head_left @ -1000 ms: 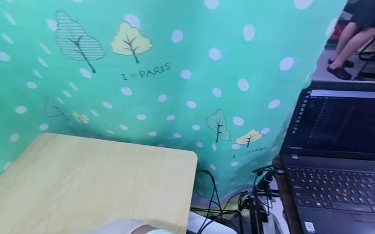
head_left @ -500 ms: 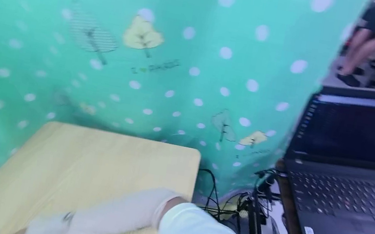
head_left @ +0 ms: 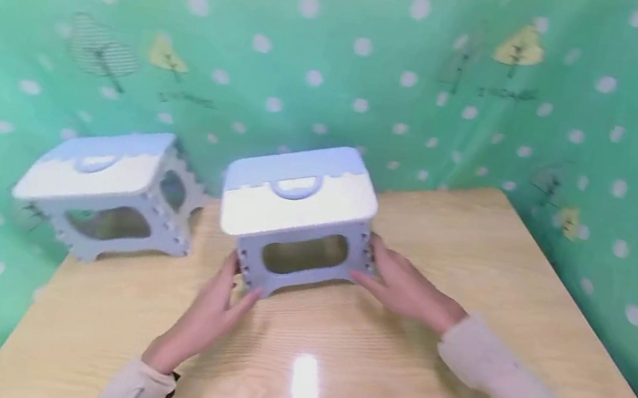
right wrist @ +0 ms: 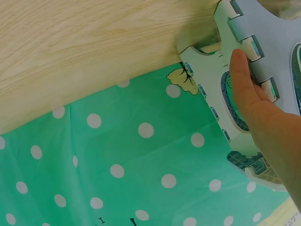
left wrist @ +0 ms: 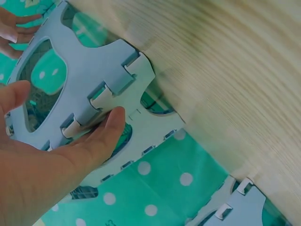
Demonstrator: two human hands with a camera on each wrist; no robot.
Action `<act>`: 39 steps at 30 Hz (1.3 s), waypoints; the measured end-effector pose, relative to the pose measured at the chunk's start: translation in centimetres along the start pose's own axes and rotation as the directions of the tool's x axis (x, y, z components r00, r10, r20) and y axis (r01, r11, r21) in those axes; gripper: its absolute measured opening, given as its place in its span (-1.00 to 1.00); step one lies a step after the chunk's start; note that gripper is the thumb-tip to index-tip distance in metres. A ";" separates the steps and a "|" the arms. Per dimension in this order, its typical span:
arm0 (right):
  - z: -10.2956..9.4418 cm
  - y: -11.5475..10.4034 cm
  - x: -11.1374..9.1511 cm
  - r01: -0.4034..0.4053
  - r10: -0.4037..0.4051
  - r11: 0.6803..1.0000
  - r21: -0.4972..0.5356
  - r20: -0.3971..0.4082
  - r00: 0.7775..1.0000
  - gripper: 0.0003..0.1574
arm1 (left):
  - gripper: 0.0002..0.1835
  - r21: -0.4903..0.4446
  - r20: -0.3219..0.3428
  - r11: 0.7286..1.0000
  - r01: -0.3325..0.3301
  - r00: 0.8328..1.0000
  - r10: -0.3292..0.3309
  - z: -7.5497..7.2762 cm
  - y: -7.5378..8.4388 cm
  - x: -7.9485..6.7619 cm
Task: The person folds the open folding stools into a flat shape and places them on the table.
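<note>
A folding step stool (head_left: 298, 210) with a blue-and-white top, a top handle and pale blue-grey legs stands unfolded on the wooden table. My left hand (head_left: 208, 311) is at its left front leg, fingers along the side and thumb in front. My right hand (head_left: 405, 287) is at the right side, fingertips partly behind the leg. In the left wrist view, straight fingers (left wrist: 101, 141) lie along the hinged corner, thumb apart. The right wrist view has straight fingers (right wrist: 242, 80) against the side panel. A matching second stool (head_left: 111, 192) stands to the left.
The wooden table (head_left: 388, 394) spreads in front of the stools, with a bright light reflection near the front. A green dotted cloth (head_left: 328, 67) with tree prints hangs behind the table and at its right side.
The head view has swung left, away from the laptop and cables. Both stools and both hands now show; earlier only the right arm reached across the table's lower part.
</note>
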State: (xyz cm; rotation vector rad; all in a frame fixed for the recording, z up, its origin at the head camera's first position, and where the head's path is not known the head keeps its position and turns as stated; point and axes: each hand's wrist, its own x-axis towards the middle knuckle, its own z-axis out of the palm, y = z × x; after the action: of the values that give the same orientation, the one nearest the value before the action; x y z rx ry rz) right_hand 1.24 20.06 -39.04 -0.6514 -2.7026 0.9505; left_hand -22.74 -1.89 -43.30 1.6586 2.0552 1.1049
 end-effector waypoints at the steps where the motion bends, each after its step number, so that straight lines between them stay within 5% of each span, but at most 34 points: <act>1: -0.7 0.7 -1.0 -0.031 0.031 1.000 0.003 -0.018 0.999 -0.07 | -0.19 0.000 0.031 1.000 -0.024 0.999 0.024 0.7 0.6 0.8; 9: -2.4 3.1 -3.6 -0.066 0.061 0.996 -0.061 -0.083 0.995 -0.03 | -0.14 0.013 0.050 0.996 -0.087 0.995 0.086 3.1 2.7 3.2; 21: -2.2 1.5 -7.4 -0.107 0.102 0.994 -0.034 -0.115 0.988 -0.17 | -0.13 0.119 0.030 0.987 -0.110 0.994 0.108 3.6 4.1 0.9; 30: -2.7 0.8 -9.8 -0.158 0.153 0.987 -0.037 -0.122 0.981 -0.33 | -0.16 0.129 0.080 0.987 -0.100 0.993 0.090 3.4 5.1 -0.8; 39: -2.6 0.3 -11.3 -0.203 0.195 0.978 -0.053 -0.130 0.972 -0.29 | -0.28 0.125 0.097 0.976 -0.179 0.981 0.168 3.5 5.1 -1.4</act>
State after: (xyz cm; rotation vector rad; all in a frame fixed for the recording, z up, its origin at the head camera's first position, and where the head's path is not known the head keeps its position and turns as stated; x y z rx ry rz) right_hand 12.12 16.34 -37.73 -0.9772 -2.6050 0.8359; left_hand -16.49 -1.57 -42.40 1.9474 2.0006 0.9468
